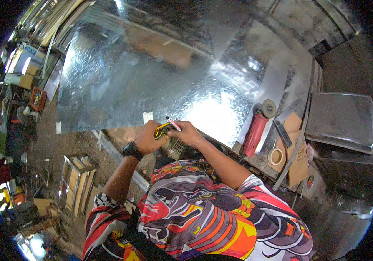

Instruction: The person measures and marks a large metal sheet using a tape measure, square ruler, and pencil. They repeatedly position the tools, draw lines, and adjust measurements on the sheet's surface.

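Close together at the near edge of a large shiny metal sheet [121, 87], my two hands almost meet. A yellow-and-black tape measure [162, 131] is gripped in my left hand [146, 138], which wears a black watch at the wrist. My right hand [189, 134] pinches a white-and-red marker [175, 125] with a black end pointing up and left. Its fingers also come close to the tape measure; whether they touch it I cannot tell. Just beyond my left hand, a pale piece of tape [147, 116] sticks to the sheet's edge.
On the right lie a red angle grinder [256, 134], a dark long-handled tool [282, 133], a tape roll [275, 156] and cardboard [298, 167]. Farther right is a shallow metal tray [340, 122]. A metal-framed stand [77, 182] is on the floor at left, below an orange crate [38, 99].
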`<state>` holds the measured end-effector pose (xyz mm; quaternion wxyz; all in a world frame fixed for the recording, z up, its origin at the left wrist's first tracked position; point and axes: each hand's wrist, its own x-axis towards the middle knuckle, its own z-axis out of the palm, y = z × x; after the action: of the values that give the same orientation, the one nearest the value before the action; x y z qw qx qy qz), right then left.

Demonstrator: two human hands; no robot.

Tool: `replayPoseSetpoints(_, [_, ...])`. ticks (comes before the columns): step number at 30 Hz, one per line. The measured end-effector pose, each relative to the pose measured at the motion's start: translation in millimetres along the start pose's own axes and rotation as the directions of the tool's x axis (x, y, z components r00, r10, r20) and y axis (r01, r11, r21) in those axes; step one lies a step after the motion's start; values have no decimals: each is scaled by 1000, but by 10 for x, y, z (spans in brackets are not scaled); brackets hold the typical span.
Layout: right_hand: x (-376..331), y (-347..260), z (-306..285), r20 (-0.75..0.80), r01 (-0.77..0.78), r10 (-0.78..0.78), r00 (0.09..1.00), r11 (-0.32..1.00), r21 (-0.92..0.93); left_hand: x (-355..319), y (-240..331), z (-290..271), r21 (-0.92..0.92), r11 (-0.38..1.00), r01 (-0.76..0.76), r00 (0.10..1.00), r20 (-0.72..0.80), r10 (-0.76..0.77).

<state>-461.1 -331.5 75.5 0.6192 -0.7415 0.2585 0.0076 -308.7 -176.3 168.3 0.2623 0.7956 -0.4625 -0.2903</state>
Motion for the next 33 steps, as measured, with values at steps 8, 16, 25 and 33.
replayPoseSetpoints(8, [-113, 57, -515, -190, 32, -10, 982, 993, 113, 124, -842, -23, 66, 997, 36, 997, -68, -31])
replayPoseSetpoints(16, [-49, 53, -55, -120, 135, -132, 984, 991, 21, 169, -68, 103, -31, 998, -61, 996, 66, 63])
replayPoseSetpoints(25, [-349, 291, -808, -330, 58, -75, 941, 996, -63, 123, -945, -38, 224, 972, 66, 997, -56, -55])
replayPoseSetpoints(33, [-487, 886, -1705, -599, -214, -32, 800, 918, -334, 123, -1453, -317, 427, 839, 338, 936, -248, -251])
